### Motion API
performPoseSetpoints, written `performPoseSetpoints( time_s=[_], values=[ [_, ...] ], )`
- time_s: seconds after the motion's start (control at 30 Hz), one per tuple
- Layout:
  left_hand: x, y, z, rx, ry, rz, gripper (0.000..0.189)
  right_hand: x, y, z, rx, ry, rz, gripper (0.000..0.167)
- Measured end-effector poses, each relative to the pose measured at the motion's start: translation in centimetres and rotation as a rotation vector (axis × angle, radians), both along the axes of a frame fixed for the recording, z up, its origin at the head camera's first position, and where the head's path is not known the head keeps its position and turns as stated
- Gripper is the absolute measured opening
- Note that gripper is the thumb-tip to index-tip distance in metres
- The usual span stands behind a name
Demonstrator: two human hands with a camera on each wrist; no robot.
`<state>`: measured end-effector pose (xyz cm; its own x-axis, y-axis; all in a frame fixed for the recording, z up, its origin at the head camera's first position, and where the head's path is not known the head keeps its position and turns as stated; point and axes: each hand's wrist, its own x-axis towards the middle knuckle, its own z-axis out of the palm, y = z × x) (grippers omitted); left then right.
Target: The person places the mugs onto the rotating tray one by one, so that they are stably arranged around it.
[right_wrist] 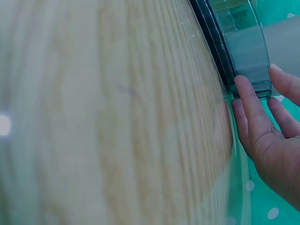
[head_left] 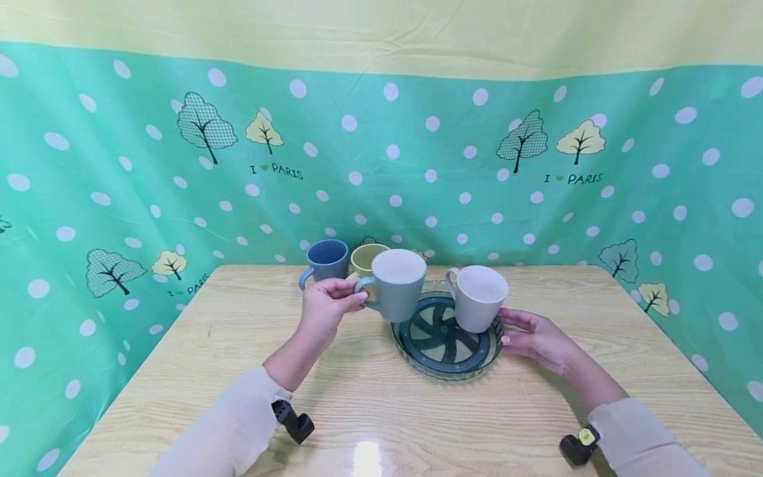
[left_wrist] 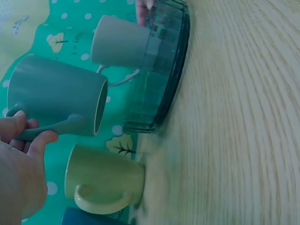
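Observation:
My left hand (head_left: 326, 306) pinches the handle of a green mug (head_left: 401, 291), holding it in the air just left of a round, clear-sided tray (head_left: 450, 372). In the left wrist view this green mug (left_wrist: 56, 93) is apart from the table. A white mug (head_left: 479, 301) stands upright on the right side of the tray, its handle toward the left. My right hand (head_left: 539, 341) touches the tray's right rim. Its fairly straight fingers (right_wrist: 253, 110) lie against the outer wall in the right wrist view.
Behind the held mug stand a blue mug (head_left: 326, 262) and a partly hidden yellow mug (left_wrist: 108, 176). The wooden table (head_left: 369, 404) ends at the back against a green dotted curtain (head_left: 369, 152). A dark spoked pattern shows on the tray's floor.

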<state>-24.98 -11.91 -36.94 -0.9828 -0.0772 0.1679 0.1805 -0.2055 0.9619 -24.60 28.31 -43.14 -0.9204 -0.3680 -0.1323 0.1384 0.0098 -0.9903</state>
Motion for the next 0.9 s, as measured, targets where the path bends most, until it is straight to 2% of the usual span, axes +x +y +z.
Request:
performPoseSetpoints(
  time_s=[0.43, 0.63, 0.9],
  values=[
    [-0.3, 1.3, -0.4, -0.072, -0.003, -0.022, 0.028, 0.2, -0.2, 0.3, -0.002, -0.004, -0.004, 0.079],
    [-0.7, 1.8, -0.3, -0.134, -0.034, -0.031, 0.026, 0.1, -0.1, 0.3, 0.000, -0.002, -0.006, 0.079],
    [-1.4, 2.7, -0.6, -0.135, -0.059, -0.021, 0.026, 0.2, -0.1, 0.1, 0.000, 0.001, -0.006, 0.079]
  ],
)
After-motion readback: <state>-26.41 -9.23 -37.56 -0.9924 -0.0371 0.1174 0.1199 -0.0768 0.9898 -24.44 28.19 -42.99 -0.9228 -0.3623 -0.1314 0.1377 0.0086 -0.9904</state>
